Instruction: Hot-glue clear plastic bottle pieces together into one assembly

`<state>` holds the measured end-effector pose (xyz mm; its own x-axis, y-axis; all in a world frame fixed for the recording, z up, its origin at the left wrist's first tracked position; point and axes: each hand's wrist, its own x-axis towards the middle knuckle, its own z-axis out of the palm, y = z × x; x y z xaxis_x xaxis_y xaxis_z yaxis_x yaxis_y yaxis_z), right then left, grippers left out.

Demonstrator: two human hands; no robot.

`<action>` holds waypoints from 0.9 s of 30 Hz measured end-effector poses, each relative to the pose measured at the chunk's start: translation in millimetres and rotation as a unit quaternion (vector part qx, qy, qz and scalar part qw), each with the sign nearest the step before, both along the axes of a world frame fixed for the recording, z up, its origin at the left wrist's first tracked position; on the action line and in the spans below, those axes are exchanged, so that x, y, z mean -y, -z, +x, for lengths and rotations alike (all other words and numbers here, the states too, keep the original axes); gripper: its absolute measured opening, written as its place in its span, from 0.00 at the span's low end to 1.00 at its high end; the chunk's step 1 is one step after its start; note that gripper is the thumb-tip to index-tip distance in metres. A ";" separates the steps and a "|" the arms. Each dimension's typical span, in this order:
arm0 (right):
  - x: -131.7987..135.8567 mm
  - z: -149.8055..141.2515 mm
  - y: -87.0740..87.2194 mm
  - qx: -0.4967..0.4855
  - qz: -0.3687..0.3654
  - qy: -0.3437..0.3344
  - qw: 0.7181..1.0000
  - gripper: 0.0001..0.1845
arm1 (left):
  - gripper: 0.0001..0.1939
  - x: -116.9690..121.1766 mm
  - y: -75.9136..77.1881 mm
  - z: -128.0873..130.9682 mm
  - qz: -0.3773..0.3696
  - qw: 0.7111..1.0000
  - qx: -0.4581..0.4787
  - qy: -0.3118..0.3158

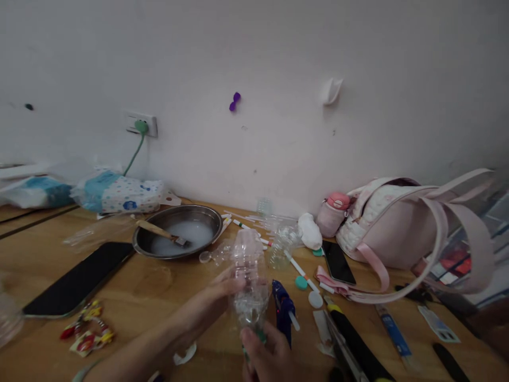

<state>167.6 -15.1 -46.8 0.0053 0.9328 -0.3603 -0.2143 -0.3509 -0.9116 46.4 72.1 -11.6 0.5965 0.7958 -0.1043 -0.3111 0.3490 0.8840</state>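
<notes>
A clear ridged plastic bottle (251,265) is held upright or tilted over the wooden table, its near end towards me. My left hand (226,286) wraps round its left side, fingers partly hidden behind the plastic. My right hand (265,353) closes at the bottle's near end, where a bit of green shows between the fingers; what that green part is, I cannot make out. Just right of the bottle lies a blue glue gun (283,305) with a white glue stick. More clear plastic pieces (284,246) lie behind it.
Left stands a metal basin (137,249) of cloudy liquid with a brush (163,232). Near it are a black tablet (79,278) and a beaded trinket (89,329). Right are a phone (339,262), a pink backpack (401,228), a pink bottle (332,215) and a yellow-black tool (353,334).
</notes>
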 end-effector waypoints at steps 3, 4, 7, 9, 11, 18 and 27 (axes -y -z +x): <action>-2.6 -7.3 10.3 -0.003 0.030 0.045 0.999 0.40 | 0.33 -15.5 7.7 -4.6 0.053 0.995 -0.073 -0.048; -3.2 -9.8 13.7 -0.015 0.038 0.062 0.997 0.44 | 0.33 -22.0 9.8 -6.5 0.063 0.992 -0.087 -0.066; -3.2 -15.4 20.8 -0.054 0.017 0.096 0.994 0.55 | 0.30 -39.4 14.0 -11.0 0.088 0.981 -0.126 -0.114; -2.6 -16.7 23.2 -0.069 -0.003 0.101 0.993 0.55 | 0.28 -45.4 15.0 -12.2 0.103 0.977 -0.141 -0.123; -2.5 -16.2 25.2 -0.078 -0.011 0.096 0.992 0.52 | 0.28 -45.8 14.3 -11.9 0.117 0.976 -0.144 -0.117; -10.3 -6.1 33.5 -0.076 0.034 0.035 0.996 0.46 | 0.25 -17.5 -1.2 -4.4 0.121 0.978 -0.162 -0.059; -4.3 -8.4 19.9 -0.061 0.068 0.031 0.995 0.35 | 0.27 -1.0 -1.3 5.8 0.142 0.973 -0.184 -0.010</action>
<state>159.2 -10.8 -66.7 0.0288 0.9721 -0.2326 -0.3429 -0.2090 -0.9158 52.1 73.1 -10.4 0.5448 0.8345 -0.0827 0.0413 0.0719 0.9966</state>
